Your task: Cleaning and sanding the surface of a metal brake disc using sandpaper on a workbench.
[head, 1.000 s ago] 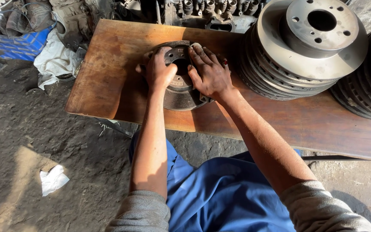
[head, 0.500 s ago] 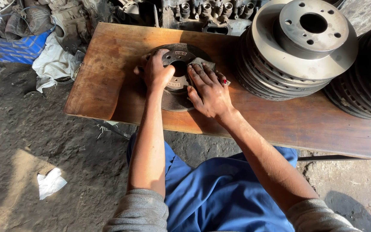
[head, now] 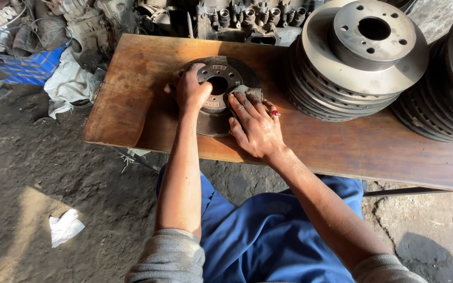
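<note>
White rag point(head: 65, 227) on dirt floor, near left. Blue trousers point(head: 268, 230) nearest. Wooden surface point(head: 132, 105) carries disc point(head: 221, 94), lying flat near its front edge. Right hand point(head: 255, 128) flat, fingers spread, pressing grey abrasive scrap point(head: 247, 92) onto disc face. Left hand point(head: 192, 90) clamps disc's left rim, likely steadying it against rubbing. Right: stacked discs point(head: 357, 57), more at far right point(head: 446, 89). Far: engine parts point(head: 247, 18), white cloth point(head: 72, 84).

Stacked brake discs point(head: 363, 57) (grey), crumpled white rag point(head: 65, 227).
</note>
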